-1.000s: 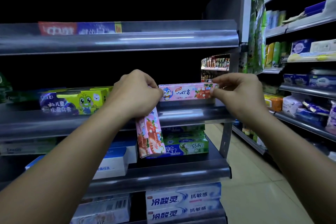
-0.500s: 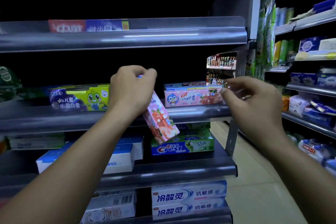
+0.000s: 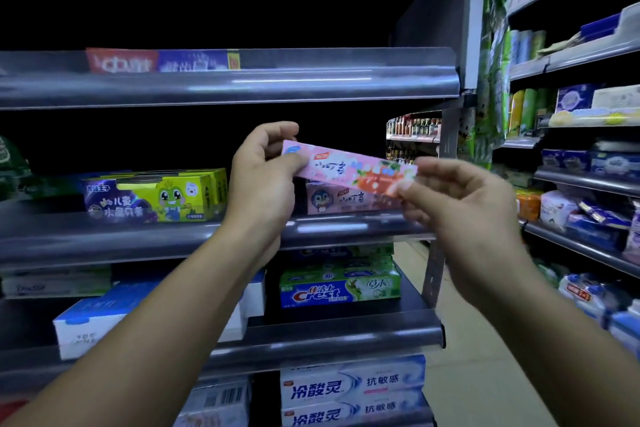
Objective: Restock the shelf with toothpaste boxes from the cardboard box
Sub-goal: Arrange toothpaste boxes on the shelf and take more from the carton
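The left hand (image 3: 263, 180) grips one end of a pink toothpaste box (image 3: 349, 170) and the right hand (image 3: 460, 204) pinches the other. The box is held nearly level in the air, in front of the shelf (image 3: 138, 236) and just above a matching box (image 3: 343, 200) lying there.

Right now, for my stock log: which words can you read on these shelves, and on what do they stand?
"Crest", "佳洁士": green box, lower shelf.
"冷酸灵", "抗敏感": blue-white boxes, bottom shelf.
Too blurred to read: pink box, yellow-green box, top label strip.
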